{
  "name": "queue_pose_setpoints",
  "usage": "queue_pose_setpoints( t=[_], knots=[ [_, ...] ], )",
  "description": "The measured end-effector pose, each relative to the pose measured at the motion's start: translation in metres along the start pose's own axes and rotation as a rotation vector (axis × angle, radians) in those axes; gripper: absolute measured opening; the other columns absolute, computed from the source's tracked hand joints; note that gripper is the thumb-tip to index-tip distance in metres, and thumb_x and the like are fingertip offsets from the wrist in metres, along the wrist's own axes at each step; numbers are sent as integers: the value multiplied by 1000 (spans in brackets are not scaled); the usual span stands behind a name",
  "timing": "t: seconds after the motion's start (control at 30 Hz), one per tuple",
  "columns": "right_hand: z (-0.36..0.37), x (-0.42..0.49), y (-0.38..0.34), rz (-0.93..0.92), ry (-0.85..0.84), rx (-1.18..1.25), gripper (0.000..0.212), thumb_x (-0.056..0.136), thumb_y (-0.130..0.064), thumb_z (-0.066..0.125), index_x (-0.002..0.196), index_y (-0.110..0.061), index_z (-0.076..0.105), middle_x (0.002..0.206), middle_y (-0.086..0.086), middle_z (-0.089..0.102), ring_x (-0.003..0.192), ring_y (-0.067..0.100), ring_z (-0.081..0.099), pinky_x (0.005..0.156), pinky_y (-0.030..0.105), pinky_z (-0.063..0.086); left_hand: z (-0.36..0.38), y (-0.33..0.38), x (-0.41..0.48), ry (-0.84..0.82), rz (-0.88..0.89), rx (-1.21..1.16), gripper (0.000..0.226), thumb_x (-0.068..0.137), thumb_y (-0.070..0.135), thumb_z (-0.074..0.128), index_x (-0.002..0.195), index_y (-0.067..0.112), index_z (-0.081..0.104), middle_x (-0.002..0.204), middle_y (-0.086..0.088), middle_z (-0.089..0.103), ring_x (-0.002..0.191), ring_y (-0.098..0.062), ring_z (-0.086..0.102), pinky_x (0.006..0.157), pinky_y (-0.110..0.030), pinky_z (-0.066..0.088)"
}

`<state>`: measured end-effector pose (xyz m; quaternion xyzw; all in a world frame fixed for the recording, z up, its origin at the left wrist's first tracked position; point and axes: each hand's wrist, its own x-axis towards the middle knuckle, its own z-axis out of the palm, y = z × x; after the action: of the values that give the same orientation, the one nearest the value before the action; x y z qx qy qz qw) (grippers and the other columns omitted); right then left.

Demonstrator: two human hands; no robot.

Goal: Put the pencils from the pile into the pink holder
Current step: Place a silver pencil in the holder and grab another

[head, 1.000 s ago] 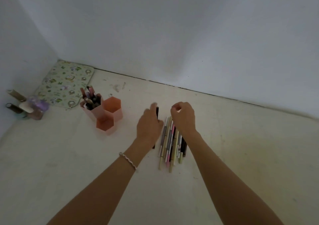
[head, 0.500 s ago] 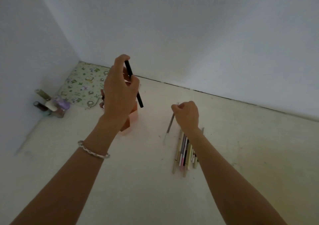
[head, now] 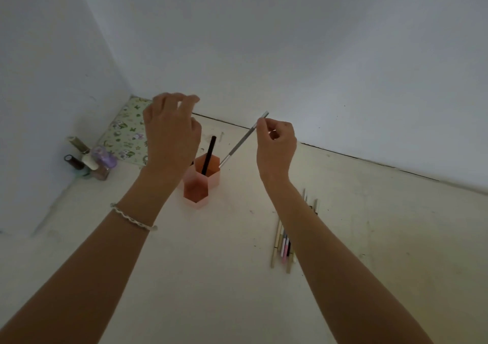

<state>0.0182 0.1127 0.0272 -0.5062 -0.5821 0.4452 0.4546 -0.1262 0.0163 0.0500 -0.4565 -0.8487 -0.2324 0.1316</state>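
The pink holder [head: 198,190] is a cluster of hexagonal cups on the pale surface. A black pencil [head: 208,154] stands in its rear right cup. My left hand [head: 170,135] hovers above the holder with fingers spread and nothing in them. My right hand [head: 276,149] pinches the upper end of a grey pencil [head: 241,140], which slants down-left with its lower tip at the rim of the rear right cup. The pencil pile [head: 286,240] lies to the right, partly hidden under my right forearm.
Several small bottles [head: 89,158] stand in the left corner beside a green patterned mat [head: 124,135]. White walls close the back and left sides. My left wrist wears a white bracelet [head: 133,218].
My left hand released the black pencil, which now stands in the holder. My right hand lifted the grey pencil from the pile and brought its tip to the holder.
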Motion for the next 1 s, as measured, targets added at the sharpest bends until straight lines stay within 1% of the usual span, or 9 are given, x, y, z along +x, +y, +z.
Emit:
queue_pose_setpoints(
  t=[0.2,0.3,0.4,0.47,0.53,0.63,0.73,0.87,1.0],
  knots=[
    [24,-25,24,-56,-144,-144,17,94,-21,62,95,-10,74,95,-2,61,77,4,55,70,11,40,-21,11,-5,56,-7,-184,41,85,2,55,124,13,61,117,-5,65,117,-26,51,97,-38,39],
    [16,-29,33,-74,-249,-269,21,93,-23,63,108,-13,73,99,-1,62,75,5,54,71,14,40,-13,30,-20,23,-12,-286,31,85,1,55,114,11,62,106,-4,65,101,-23,56,86,-34,47],
    [-10,-18,31,-107,-137,-281,25,91,-12,60,114,-12,70,97,-1,65,67,5,51,69,13,41,11,61,-42,-138,-78,-375,17,87,6,55,101,15,58,97,0,60,83,-19,60,73,-37,52],
    [-32,-5,30,-55,-62,-245,28,91,-8,56,115,-13,70,99,2,67,72,11,57,73,21,48,35,82,-63,-370,-109,-346,13,89,13,55,100,19,57,95,2,61,79,-15,61,68,-30,51],
    [-58,9,32,10,-20,-196,28,91,-7,53,114,-14,68,95,1,67,68,14,56,71,29,51,61,105,-86,-637,-153,-315,18,89,16,56,107,16,59,100,-1,66,88,-17,64,74,-27,51],
    [-96,22,42,64,54,-171,28,90,-4,52,111,-13,68,81,-8,61,51,0,49,54,16,45,91,132,-117,-880,-182,-258,26,92,16,54,117,10,58,113,-8,64,103,-24,63,83,-30,49],
    [-126,25,54,104,102,-177,27,89,0,51,108,-10,68,77,-9,58,43,-4,46,44,9,38,105,149,-135,-916,-173,-199,21,96,12,49,117,8,51,115,-10,62,101,-25,63,79,-30,48],
    [-151,25,69,139,123,-195,26,89,1,52,105,-10,69,78,-8,58,44,-6,47,43,8,36,114,161,-139,-891,-210,-174,21,96,7,51,117,6,47,112,-11,62,99,-26,64,77,-32,50],
    [-161,25,84,174,109,-225,26,89,-1,52,106,-13,67,78,-9,58,44,-1,47,45,12,39,119,165,-135,-940,-288,-203,18,93,8,58,111,3,56,109,-12,64,97,-26,65,71,-29,48]
  ],
)
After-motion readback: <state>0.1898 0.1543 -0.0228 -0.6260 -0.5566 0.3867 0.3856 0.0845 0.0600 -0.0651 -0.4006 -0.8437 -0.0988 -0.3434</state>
